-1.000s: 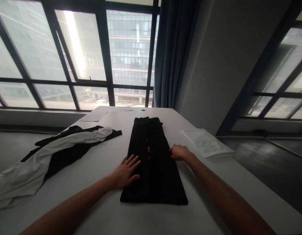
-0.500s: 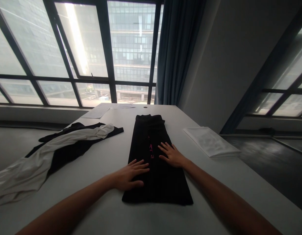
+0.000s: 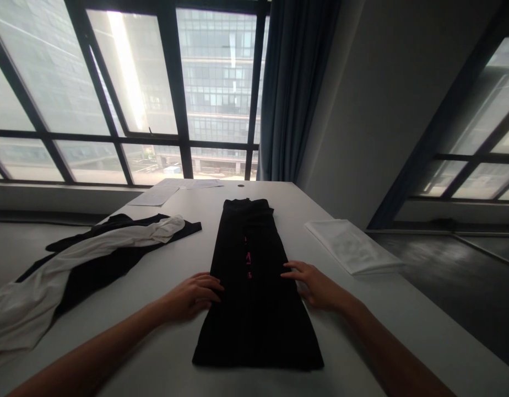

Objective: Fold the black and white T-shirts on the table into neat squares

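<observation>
A folded black garment (image 3: 254, 325) lies lengthwise on the white table in front of me, with small pink print down its middle. My left hand (image 3: 194, 295) is at its left edge, fingers close together and bent over the fabric, thumb low at the side. At the right edge, my right hand (image 3: 316, 284) has its fingertips on top of the cloth. Its thumb is tucked down beside the edge and partly hidden. Both hands are closed about the garment's sides, which still lies flat on the table.
On the left, a black and white garment (image 3: 126, 242) lies loosely spread. A folded white cloth (image 3: 351, 245) rests near the right edge of the table (image 3: 275, 190). Sheets of paper (image 3: 155, 195) lie at the far left corner. Beyond are windows and a blue curtain (image 3: 285, 99).
Both hands have slid outward from lying spread on top of the black garment to its left and right edges, and their fingers have bent. The view has shifted slightly.
</observation>
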`<state>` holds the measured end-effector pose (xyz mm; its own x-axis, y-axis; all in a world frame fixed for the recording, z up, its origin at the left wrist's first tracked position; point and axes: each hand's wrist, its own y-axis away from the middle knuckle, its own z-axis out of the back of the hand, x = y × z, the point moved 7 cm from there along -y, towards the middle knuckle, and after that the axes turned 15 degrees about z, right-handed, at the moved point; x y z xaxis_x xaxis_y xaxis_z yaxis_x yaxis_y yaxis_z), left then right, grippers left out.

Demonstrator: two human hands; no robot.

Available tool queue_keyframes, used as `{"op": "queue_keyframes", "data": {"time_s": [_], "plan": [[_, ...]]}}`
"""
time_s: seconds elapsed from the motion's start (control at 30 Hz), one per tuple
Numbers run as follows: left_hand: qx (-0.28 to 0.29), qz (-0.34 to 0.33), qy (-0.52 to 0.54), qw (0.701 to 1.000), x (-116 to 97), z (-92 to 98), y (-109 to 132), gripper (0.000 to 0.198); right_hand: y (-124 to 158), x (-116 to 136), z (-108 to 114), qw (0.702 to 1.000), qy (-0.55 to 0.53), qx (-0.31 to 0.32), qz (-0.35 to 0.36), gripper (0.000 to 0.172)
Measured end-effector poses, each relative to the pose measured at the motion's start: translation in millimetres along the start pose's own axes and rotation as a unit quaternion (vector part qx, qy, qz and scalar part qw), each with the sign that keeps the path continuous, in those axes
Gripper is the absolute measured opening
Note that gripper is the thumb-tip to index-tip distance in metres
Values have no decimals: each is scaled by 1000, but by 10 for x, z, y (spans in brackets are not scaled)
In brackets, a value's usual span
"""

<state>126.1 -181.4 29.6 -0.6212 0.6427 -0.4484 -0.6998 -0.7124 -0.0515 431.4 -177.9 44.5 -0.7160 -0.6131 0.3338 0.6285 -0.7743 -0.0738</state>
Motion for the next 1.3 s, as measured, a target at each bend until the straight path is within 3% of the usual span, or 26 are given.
{"op": "queue_keyframes", "data": {"time_s": [0.13,0.27,0.4,0.5,0.57,0.63,0.7,0.8,0.93,1.1,1.2,1.3], "plan": [[-44,-17,3,999,72,-69,-7,30,-19,175,-19,999,-40,5,36,65],[-48,-14,25,998,95,-74,48,32,7,331,-29,995,-56,46,70,45],[-21,-18,63,998,-14,93,105,32,42,432,158,993,-76,34,84,36],[7,29,136,990,17,307,-42,32,-68,416,293,977,-176,50,109,20],[-14,98,233,968,177,457,-273,39,-256,239,339,962,-254,32,89,25],[-64,188,349,916,449,529,-534,50,-481,-133,372,954,-290,-73,10,44],[-88,282,416,860,731,440,-735,59,-615,-551,303,934,-291,-184,-94,54],[-94,347,447,820,986,222,-855,72,-689,-903,2,914,-302,-212,-168,51],[-99,307,412,852,981,126,-782,86,-588,-948,-172,900,-322,-244,-163,59],[-137,257,337,895,768,266,-610,54,-512,-741,-44,894,-326,-292,-96,70],[-157,246,335,896,691,287,-513,48,-507,-651,-6,873,-369,-315,-58,72],[-151,261,337,892,686,221,-438,48,-483,-636,-98,874,-395,-272,-83,78]]}}
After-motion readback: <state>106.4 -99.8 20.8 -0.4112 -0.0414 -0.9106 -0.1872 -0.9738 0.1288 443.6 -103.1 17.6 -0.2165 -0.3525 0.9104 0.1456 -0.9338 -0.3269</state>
